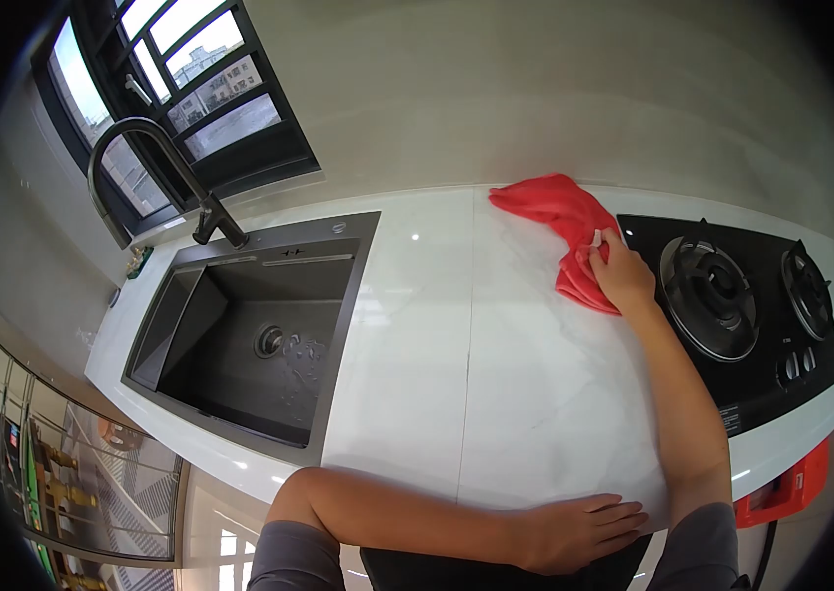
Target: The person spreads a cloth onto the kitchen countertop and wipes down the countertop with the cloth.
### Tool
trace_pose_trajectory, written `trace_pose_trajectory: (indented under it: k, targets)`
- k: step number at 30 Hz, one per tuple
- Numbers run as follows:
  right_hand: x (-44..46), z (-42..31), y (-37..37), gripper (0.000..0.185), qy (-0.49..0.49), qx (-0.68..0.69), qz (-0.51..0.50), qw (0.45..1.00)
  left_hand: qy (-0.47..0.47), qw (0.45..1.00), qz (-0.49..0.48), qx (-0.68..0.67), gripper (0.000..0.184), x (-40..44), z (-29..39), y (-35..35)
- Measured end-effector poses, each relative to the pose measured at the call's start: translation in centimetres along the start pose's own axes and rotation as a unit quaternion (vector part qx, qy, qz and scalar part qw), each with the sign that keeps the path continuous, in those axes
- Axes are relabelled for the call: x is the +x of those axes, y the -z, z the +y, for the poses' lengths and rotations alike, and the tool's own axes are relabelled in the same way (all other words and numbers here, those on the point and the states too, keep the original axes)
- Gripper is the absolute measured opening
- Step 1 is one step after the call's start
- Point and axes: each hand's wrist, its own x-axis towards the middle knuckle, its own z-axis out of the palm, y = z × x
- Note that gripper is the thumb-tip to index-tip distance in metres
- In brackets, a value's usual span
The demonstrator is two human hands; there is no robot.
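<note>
A red cloth (pixel 575 222) lies bunched on the white countertop (pixel 407 325), close to the back wall and beside the left edge of the hob. My right hand (pixel 624 276) grips its right side, fingers closed into the fabric, with a small white tag showing by the fingers. My left hand (pixel 584 532) rests palm down at the counter's front edge, fingers stretched out and holding nothing. The left forearm lies along that same edge.
To the left, a dark sink (pixel 250 345) with wet spots is set into the counter under a tall faucet (pixel 156 128). A black gas hob (pixel 732 315) with two burners stands on the right. Behind the faucet is a window (pixel 200 89). Something red (pixel 786 488) sits below the counter at right.
</note>
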Motion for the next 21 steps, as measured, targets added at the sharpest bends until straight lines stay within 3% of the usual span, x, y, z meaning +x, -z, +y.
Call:
trace_pose_trajectory:
  k: [2, 5, 11, 14, 16, 18, 20, 21]
  targets:
    - [-0.3, -0.2, 0.2, 0.025, -0.002, 0.004, 0.011, 1.0, 0.001, 1.0, -0.007, -0.008, 0.064, 0.0, 0.0, 0.2]
    - [-4.1, -4.3, 0.3, 0.017, 0.169, 0.096, -0.042, 0.98, -0.01, 1.0, 0.016, 0.009, 0.061, 0.0, -0.1, 0.1]
    - [-14.2, -10.5, 0.2, 0.013, 0.472, 0.228, -0.231, 0.82, 0.002, 1.0, 0.017, 0.006, 0.062, 0.1, 0.1, -0.4]
    - [-15.5, -11.2, 1.5, 0.012, 0.482, 0.151, -0.275, 0.818, -0.005, 1.0, 0.024, 0.004, 0.065, 0.0, 0.0, -0.9]
    - [-14.6, -10.5, 0.4, 0.011, 0.428, 0.208, -0.192, 0.858, -0.005, 0.999, 0.03, 0.012, 0.066, 0.0, -0.1, -0.9]
    - [-11.3, -9.7, 0.5, 0.011, 0.335, 0.136, -0.179, 0.915, -0.007, 0.999, 0.038, 0.021, 0.067, 0.0, -0.1, -0.8]
    - [-7.3, -7.4, -0.5, 0.015, 0.244, 0.155, -0.115, 0.95, -0.01, 0.999, 0.032, 0.006, 0.065, 0.0, -0.2, -0.6]
    - [-5.4, -6.2, -0.2, 0.017, 0.209, 0.091, -0.067, 0.971, -0.009, 0.999, 0.034, 0.007, 0.065, 0.0, -0.2, -0.5]
